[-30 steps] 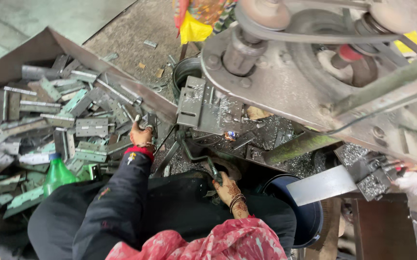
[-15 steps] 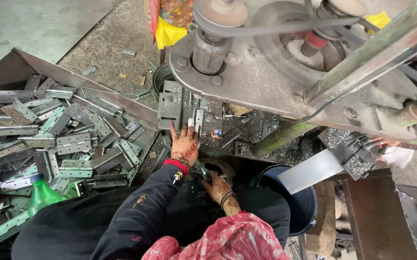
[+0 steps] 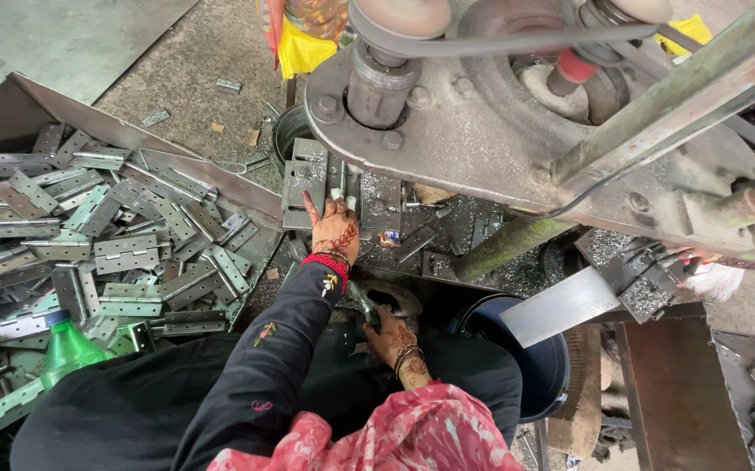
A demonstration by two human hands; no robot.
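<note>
seen from above, a worker seated at a belt-driven press (image 3: 517, 131) feeds metal hinges through the machine; the left hand (image 3: 334, 228), fingers spread apart and flat, presses on a hinge plate (image 3: 306, 179) lying on the press bed just under the ram (image 3: 376, 87), while the right hand (image 3: 388, 336) sits lower, near the lap, fingers curled together round a small metal tool (image 3: 362, 305) whose exact kind is too small to make out. to the worker's left, a steel tray (image 3: 11, 96) holds a heap of grey hinges (image 3: 107, 253), flat and folded, lying every way, with a green plastic bottle (image 3: 68, 349) standing at its near edge. a blue bucket (image 3: 543, 366) sits below a slanting metal chute (image 3: 561, 305) at the worker's right. the step in hand looks to be seating the plate under the ram; the piece is on the bed, touching the left palm and fingers. by this view, the next move calls for squaring the plate against the die and drawing the fingers well away from the ram, since they lie close beneath it
</note>
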